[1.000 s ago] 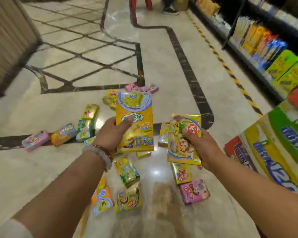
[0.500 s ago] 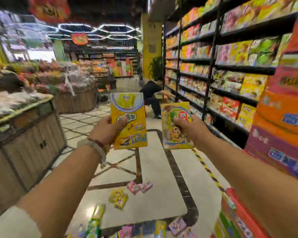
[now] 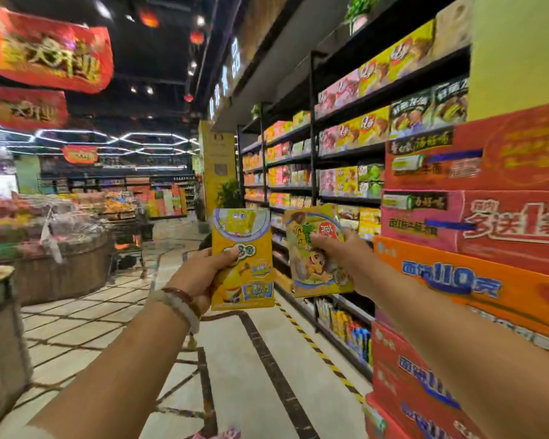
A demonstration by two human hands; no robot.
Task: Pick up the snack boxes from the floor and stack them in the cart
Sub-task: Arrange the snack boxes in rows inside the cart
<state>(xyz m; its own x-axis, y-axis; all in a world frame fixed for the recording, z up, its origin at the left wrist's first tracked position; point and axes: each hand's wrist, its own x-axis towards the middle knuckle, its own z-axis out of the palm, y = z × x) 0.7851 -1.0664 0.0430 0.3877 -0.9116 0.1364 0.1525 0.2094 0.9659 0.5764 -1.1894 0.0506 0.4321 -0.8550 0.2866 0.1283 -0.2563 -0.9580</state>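
Head view showed the left hand (image 3: 200,274) gripping a yellow box (image 3: 243,258) and the right hand (image 3: 343,255) gripping a green box (image 3: 314,248), both held upright above the floor (image 3: 235,375). No cart was visible; finding it first, then laying each box flat, seemed wise.

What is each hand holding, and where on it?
Left hand grips the yellow snack box by its left edge; right hand pinches the green-and-yellow snack box near its right edge.

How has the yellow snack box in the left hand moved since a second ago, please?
Yes: the yellow snack box, gripped by the left hand, has risen from just above the floor to shelf height.
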